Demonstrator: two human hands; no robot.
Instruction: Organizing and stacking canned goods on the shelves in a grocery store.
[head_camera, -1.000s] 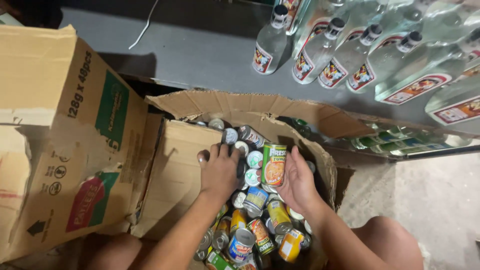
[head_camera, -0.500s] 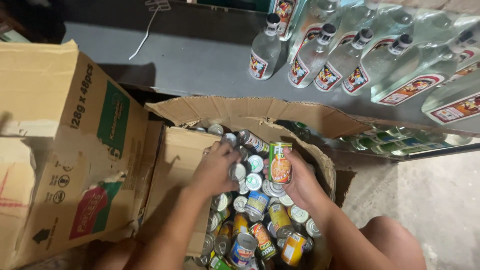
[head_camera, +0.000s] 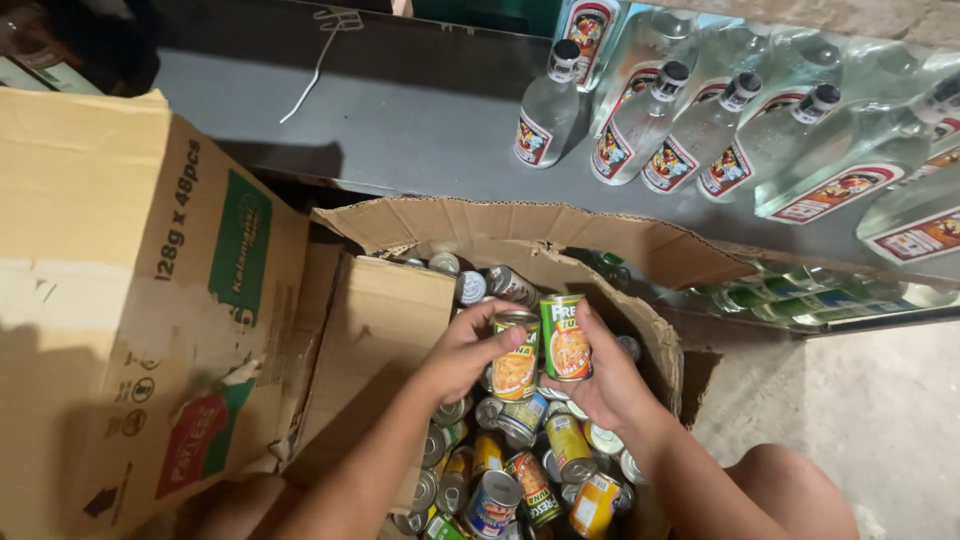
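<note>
An open cardboard box (head_camera: 640, 250) below me is full of several small tins (head_camera: 520, 470) with mixed labels. My left hand (head_camera: 462, 352) grips an upright tin with a yellow-orange label (head_camera: 516, 366), lifted above the heap. My right hand (head_camera: 600, 378) holds an upright tin with a green top band and an orange picture (head_camera: 566, 338) right beside it. The two tins nearly touch, side by side over the middle of the box.
A large closed cardboard carton (head_camera: 130, 300) stands to the left of the box. Behind the box a grey shelf (head_camera: 400, 110) carries several clear glass bottles (head_camera: 640, 120) with red labels. Green-capped bottles (head_camera: 770, 298) lie under the shelf. Concrete floor (head_camera: 860, 420) lies at the right.
My left hand reached into the heap, picked up the yellow-orange tin and raised it next to the green tin, which my right hand kept holding and lifted slightly.
</note>
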